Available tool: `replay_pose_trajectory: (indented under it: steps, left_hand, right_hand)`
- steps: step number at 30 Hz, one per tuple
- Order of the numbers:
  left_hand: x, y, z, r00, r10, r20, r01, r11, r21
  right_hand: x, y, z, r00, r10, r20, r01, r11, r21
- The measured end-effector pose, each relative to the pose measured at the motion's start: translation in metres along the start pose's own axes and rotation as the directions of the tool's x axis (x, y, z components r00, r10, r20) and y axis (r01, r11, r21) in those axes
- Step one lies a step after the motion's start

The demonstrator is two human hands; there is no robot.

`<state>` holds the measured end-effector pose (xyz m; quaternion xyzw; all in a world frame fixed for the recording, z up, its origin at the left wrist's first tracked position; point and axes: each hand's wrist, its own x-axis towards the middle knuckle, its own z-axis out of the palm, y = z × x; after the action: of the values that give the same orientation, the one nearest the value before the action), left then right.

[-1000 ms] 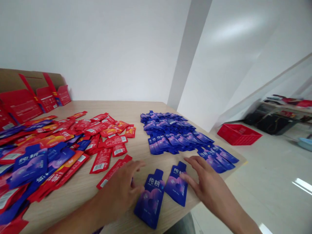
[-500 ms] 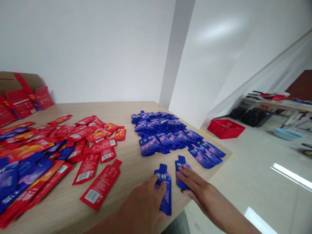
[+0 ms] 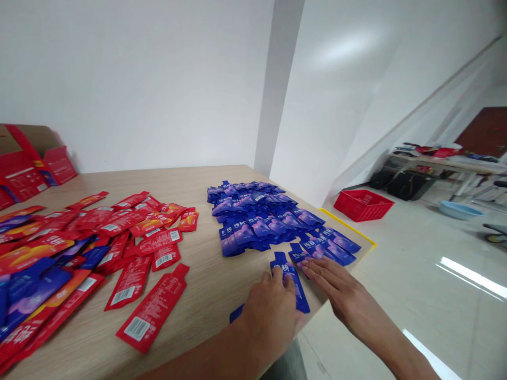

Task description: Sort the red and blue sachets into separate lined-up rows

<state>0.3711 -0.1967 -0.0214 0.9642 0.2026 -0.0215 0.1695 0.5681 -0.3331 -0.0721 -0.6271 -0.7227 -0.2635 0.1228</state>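
My left hand [image 3: 273, 303] has its fingers curled over a blue pouch [image 3: 300, 295] lying near the table's front edge. Part of that pouch is hidden under the hand. My right hand [image 3: 338, 282] lies with fingers stretched flat over a second blue pouch [image 3: 296, 252], which touches or nearly touches a fanned row of blue pouches [image 3: 330, 247]. Behind these are several overlapping rows of blue pouches [image 3: 253, 227]. The corner of another blue pouch [image 3: 236, 313] shows at the left of my left wrist.
On the left of the wooden table [image 3: 190, 184] lies a heap of red and blue pouches [image 3: 99, 227], with a single red pouch [image 3: 154, 309] nearer me. An opened red carton [image 3: 24, 169] stands behind. Yellow tape [image 3: 352, 228] edges the right side; a red crate [image 3: 363, 205] sits on the floor.
My right hand has slid its blue pouch away from me to the fanned row. My left hand has moved right and forward with its pouch; another blue corner now shows beside the wrist.
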Motion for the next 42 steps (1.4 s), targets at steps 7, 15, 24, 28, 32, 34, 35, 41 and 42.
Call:
replay_pose_trajectory:
  steps: [7,15,24,28,32,34,35,41,42]
  left_hand:
    - [0.014,0.006,0.0,0.999,0.011,-0.042,-0.011,1.0,0.0]
    - [0.026,0.005,0.004,0.996,0.003,-0.086,0.0,0.999,0.036]
    - [0.028,0.008,0.006,0.997,0.001,-0.076,0.002,0.999,0.039]
    - [0.025,0.004,0.007,0.996,0.012,-0.089,-0.011,1.0,0.019]
    - [0.023,0.001,0.009,0.993,0.033,-0.113,-0.033,0.999,0.004]
    - [0.023,0.002,0.009,0.994,0.031,-0.109,-0.029,0.999,0.02]
    - [0.024,0.003,0.009,0.994,0.026,-0.106,-0.023,0.999,0.031]
    - [0.031,0.012,0.01,0.991,0.034,-0.129,-0.02,0.994,0.108]
    - [0.032,0.013,0.011,0.991,0.033,-0.128,-0.018,0.993,0.118]
  right_hand:
    - [0.016,0.004,-0.013,0.995,-0.047,-0.087,0.044,0.998,-0.043]
    - [0.01,0.008,-0.004,0.994,-0.032,-0.105,0.019,0.993,-0.115]
    - [0.005,0.004,0.003,0.991,-0.032,-0.132,0.011,0.987,-0.16]
    - [0.003,0.004,0.006,0.988,0.028,-0.151,-0.043,0.994,-0.096]
    - [0.0,0.005,0.01,0.985,0.063,-0.163,-0.074,0.996,-0.059]
    - [-0.001,0.005,0.011,0.983,0.067,-0.171,-0.08,0.994,-0.069]
    - [-0.001,0.005,0.011,0.983,0.066,-0.173,-0.08,0.994,-0.077]
    - [-0.006,0.005,0.012,0.984,0.072,-0.16,-0.084,0.994,-0.064]
    - [-0.006,0.005,0.012,0.984,0.08,-0.157,-0.089,0.995,-0.053]
